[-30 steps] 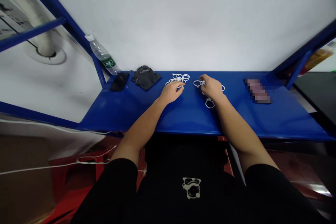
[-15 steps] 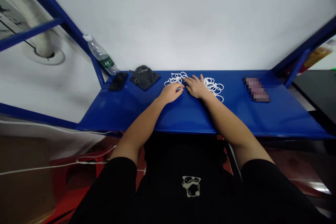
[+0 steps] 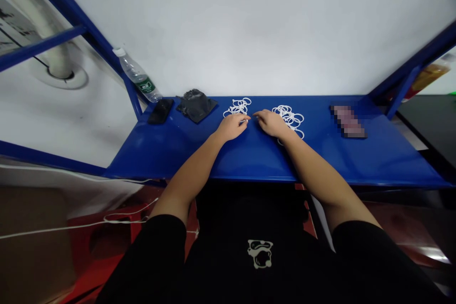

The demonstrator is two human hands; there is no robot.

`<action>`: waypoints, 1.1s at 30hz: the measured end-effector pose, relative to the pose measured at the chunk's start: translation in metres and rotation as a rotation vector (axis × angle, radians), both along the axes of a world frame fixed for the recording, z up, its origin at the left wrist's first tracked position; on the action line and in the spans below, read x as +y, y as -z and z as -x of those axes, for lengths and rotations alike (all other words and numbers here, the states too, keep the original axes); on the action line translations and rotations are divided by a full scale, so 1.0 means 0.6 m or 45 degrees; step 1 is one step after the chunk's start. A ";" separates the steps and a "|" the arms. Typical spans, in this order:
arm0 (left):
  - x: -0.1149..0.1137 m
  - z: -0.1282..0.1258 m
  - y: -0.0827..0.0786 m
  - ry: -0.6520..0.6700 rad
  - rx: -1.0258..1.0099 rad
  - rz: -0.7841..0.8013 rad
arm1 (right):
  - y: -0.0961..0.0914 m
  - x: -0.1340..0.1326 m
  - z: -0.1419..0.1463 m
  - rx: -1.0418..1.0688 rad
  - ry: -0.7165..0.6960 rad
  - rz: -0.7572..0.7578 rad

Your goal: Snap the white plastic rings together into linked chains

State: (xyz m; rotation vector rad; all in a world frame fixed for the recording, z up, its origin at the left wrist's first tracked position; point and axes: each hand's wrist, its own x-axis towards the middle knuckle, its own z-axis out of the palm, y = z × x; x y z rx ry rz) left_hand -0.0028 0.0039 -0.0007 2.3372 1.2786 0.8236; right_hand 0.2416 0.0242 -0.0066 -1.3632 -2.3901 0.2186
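My left hand (image 3: 231,127) rests on the blue tabletop (image 3: 249,159), its fingers curled toward the thumb. A tiny white bit shows at those fingertips, too small to name. Just beyond it lies a small heap of white rings (image 3: 238,109), looking like looped cable ties. My right hand (image 3: 271,122) is bent at the fingers, which are drawn together and point left toward my other hand, a short gap between them. What it may hold is hidden. Beside and partly under the right hand spreads a second group of white rings (image 3: 292,118).
A dark cloth pouch (image 3: 197,105), a black phone (image 3: 160,111) and a clear bottle with green label (image 3: 142,80) stand or lie at the left. At the right lies a blurred pinkish flat object (image 3: 349,121). Blue frame posts flank the table; a white wall closes the back.
My right hand has drawn back rightward from the left heap, its spread fingers now gathered and bent. A ring in that heap has shifted slightly left. My left hand is nearly still.
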 end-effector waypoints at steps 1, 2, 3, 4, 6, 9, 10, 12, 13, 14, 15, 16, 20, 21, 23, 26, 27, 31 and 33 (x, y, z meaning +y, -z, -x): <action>0.000 0.000 0.000 -0.002 0.002 -0.002 | -0.001 -0.002 0.001 0.028 0.002 0.021; 0.000 0.000 0.000 -0.003 0.004 -0.004 | -0.003 -0.005 0.002 0.047 0.008 0.040; 0.000 -0.001 0.001 -0.003 0.006 -0.004 | -0.005 -0.007 0.004 0.061 0.016 0.057; 0.000 -0.001 0.001 -0.003 0.008 -0.003 | -0.006 -0.009 0.005 0.070 0.023 0.070; 0.001 -0.001 0.001 0.000 0.016 0.000 | -0.009 -0.012 0.009 0.084 0.021 0.085; 0.001 -0.001 -0.002 0.000 0.038 0.007 | -0.011 -0.014 0.011 0.114 -0.012 0.095; 0.000 -0.001 -0.003 -0.001 0.046 0.010 | -0.011 -0.014 0.011 0.128 -0.022 0.097; -0.001 -0.001 -0.006 -0.007 0.063 0.018 | -0.011 -0.013 0.009 0.155 -0.034 0.098; -0.002 -0.002 -0.008 -0.011 0.070 0.022 | -0.011 -0.012 0.008 0.167 -0.037 0.100; -0.003 -0.002 -0.010 -0.016 0.075 0.025 | -0.011 -0.011 0.007 0.179 -0.038 0.101; -0.004 -0.003 -0.011 -0.022 0.077 0.027 | -0.012 -0.011 0.006 0.192 -0.039 0.101; -0.006 -0.003 -0.013 -0.029 0.075 0.026 | -0.012 -0.011 0.005 0.206 -0.040 0.096; -0.009 -0.003 -0.019 -0.061 0.038 0.018 | -0.018 -0.012 0.002 0.278 -0.023 0.018; -0.010 -0.003 -0.020 -0.073 0.028 0.018 | -0.019 -0.012 0.001 0.297 0.004 -0.008; -0.011 -0.003 -0.023 -0.093 0.018 0.017 | -0.022 -0.012 -0.002 0.333 0.078 -0.061; -0.011 -0.003 -0.025 -0.102 0.014 0.017 | -0.025 -0.011 -0.008 0.369 0.173 -0.138; -0.011 -0.003 -0.025 -0.101 0.011 0.015 | -0.026 -0.010 -0.011 0.370 0.198 -0.161; -0.010 -0.002 -0.024 -0.084 -0.007 0.000 | -0.029 -0.008 -0.025 0.310 0.343 -0.208; -0.009 -0.002 -0.023 -0.075 -0.020 -0.008 | -0.031 -0.006 -0.033 0.286 0.438 -0.217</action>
